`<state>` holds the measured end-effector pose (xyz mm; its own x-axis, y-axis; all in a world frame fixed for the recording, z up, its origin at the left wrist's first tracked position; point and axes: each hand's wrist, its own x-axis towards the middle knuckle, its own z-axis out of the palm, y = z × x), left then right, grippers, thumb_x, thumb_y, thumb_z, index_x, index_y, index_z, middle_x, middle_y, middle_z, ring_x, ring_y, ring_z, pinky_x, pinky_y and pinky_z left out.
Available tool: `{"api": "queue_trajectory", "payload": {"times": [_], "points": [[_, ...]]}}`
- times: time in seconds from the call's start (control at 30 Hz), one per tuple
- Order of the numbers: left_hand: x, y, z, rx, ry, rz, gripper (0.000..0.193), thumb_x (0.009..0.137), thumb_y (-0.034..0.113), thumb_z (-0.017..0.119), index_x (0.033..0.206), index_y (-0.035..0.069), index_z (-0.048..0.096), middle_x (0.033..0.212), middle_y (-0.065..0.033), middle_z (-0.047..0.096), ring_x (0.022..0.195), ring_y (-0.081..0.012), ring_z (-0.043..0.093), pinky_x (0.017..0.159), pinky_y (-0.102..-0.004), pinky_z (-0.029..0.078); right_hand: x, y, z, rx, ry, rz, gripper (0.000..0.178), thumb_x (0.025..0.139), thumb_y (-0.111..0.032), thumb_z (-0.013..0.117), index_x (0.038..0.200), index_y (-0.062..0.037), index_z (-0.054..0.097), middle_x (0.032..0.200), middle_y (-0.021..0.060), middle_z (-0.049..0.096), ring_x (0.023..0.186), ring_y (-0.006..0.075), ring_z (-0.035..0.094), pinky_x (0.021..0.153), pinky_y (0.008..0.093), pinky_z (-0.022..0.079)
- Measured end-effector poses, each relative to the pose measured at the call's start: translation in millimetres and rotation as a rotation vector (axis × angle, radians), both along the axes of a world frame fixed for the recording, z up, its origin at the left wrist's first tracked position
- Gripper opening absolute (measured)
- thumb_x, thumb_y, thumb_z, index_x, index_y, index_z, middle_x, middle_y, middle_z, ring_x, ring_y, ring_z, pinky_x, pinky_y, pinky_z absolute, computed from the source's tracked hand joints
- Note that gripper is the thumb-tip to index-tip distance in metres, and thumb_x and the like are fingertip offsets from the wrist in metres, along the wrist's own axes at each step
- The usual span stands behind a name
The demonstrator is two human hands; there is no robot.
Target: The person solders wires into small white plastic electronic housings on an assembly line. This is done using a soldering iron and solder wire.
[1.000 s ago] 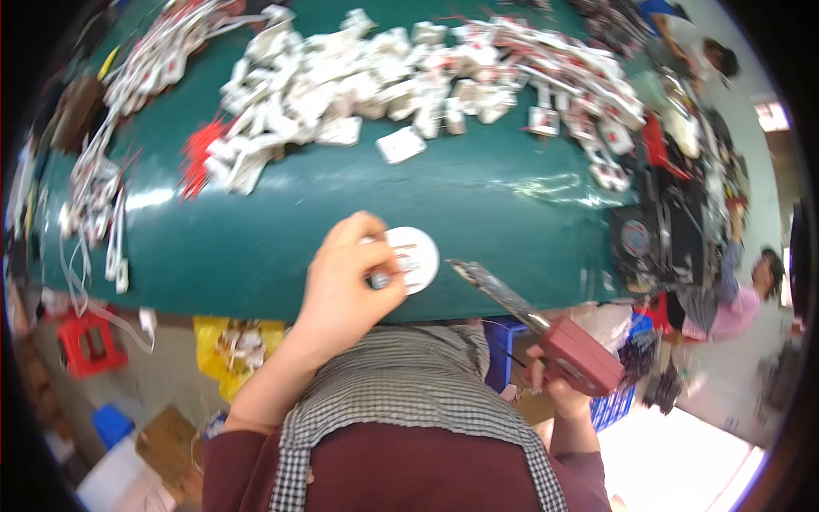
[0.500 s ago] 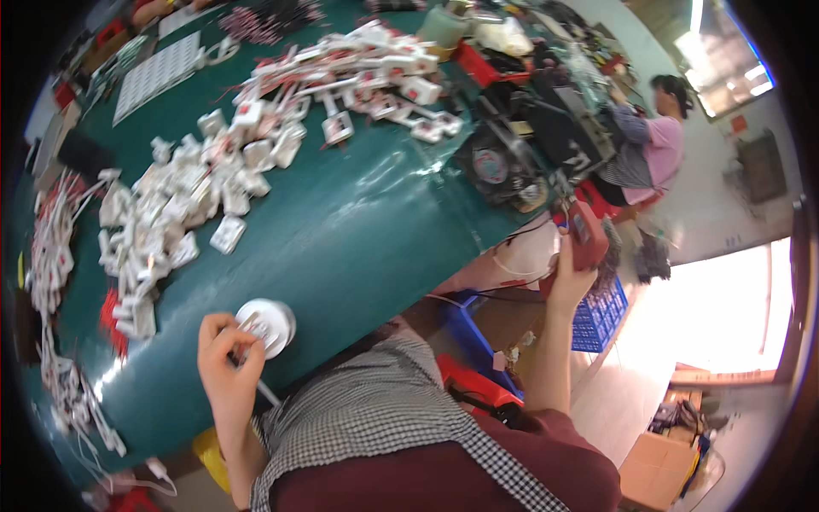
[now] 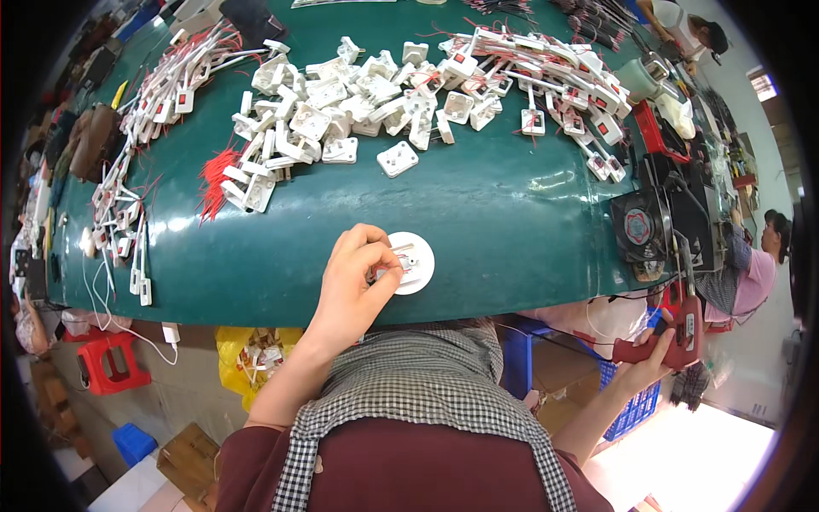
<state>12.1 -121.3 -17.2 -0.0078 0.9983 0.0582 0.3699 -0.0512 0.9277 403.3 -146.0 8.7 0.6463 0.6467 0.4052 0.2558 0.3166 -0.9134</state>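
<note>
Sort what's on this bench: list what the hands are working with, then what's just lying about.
In hand:
left hand on round white disc
right hand holding red power screwdriver

Lying about:
white socket housings
wired red switches
small fan
green table

White plastic parts (image 3: 341, 111), black fan (image 3: 638, 227)

L hand (image 3: 358, 282) reaches fwd from lower edge, forearm bare, fingers curled, thumb & fingertips pinched in a tight grip. R hand (image 3: 653, 358) low at far right, arm bent outward, fist closed.
</note>
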Motion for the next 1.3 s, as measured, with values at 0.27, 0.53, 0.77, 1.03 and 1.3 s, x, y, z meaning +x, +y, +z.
{"api": "queue_trajectory", "payload": {"times": [0.27, 0.53, 0.77, 1.03, 1.3], "points": [[3.1, -0.7, 11.9, 0.289, 0.529, -0.075, 0.038, 0.063, 0.001, 0.07, 0.099, 0.004, 0.06, 0.099, -0.0127, 0.055, 0.095, -0.0312, 0.051, 0.082, -0.0373, 0.043, -29.6, -2.5, 41.5, 0.627, 1.016, 0.883, 0.055, 0.084, -0.002, 0.06, 0.132, 0.0007, 0.034, 0.135, 0.0082, 0.039, 0.056, 0.0125, 0.045, 0.049, 0.0244, 0.04], [-54.4, -21.3, 18.0, 0.451, 0.184, 0.154, 0.053, 0.061, 0.009, 0.073, 0.111, 0.0, 0.061, 0.108, -0.0116, 0.055, 0.092, -0.0226, 0.055, 0.078, -0.0327, 0.046, -101.8, 154.4, -4.1, 0.135, -1.134, -0.041, 0.086, 0.07, -0.003, 0.071, 0.144, -0.0138, 0.028, 0.116, 0.0145, 0.052, 0.089, 0.0316, 0.063, 0.072, 0.041, 0.052], [-163.9, -157.7, 10.7, -0.012, 0.577, 0.419, 0.052, 0.066, -0.002, 0.067, 0.116, 0.001, 0.057, 0.111, -0.0136, 0.052, 0.104, -0.0287, 0.052, 0.093, -0.032, 0.039, -138.5, 256.4, -62.6, -0.255, -1.427, 0.121, 0.087, 0.073, -0.023, 0.072, 0.145, -0.0305, 0.025, 0.1, 0.0091, 0.05, 0.075, 0.0305, 0.062, 0.056, 0.0426, 0.053], [-141.1, -145.5, -6.5, 0.013, 0.614, 0.659, 0.035, 0.078, -0.003, 0.06, 0.113, -0.001, 0.06, 0.114, -0.0154, 0.057, 0.107, -0.0286, 0.055, 0.094, -0.0346, 0.041, -149.8, 233.5, -50.5, -0.428, -1.294, 0.145, 0.082, 0.076, -0.004, 0.057, 0.146, -0.03, 0.021, 0.107, 0.0142, 0.05, 0.075, 0.036, 0.063, 0.061, 0.0469, 0.051], [-27.3, 78.8, -40.6, 0.206, 0.551, 0.14, 0.052, 0.075, 0.017, 0.071, 0.12, -0.001, 0.051, 0.117, -0.0171, 0.053, 0.113, -0.034, 0.047, 0.096, -0.0382, 0.039, -127.9, 80.8, -43.7, -0.371, -0.951, 0.112, 0.082, 0.074, -0.01, 0.067, 0.144, -0.0147, 0.025, 0.113, 0.0167, 0.052, 0.091, 0.0417, 0.059, 0.072, 0.0466, 0.049]]}}
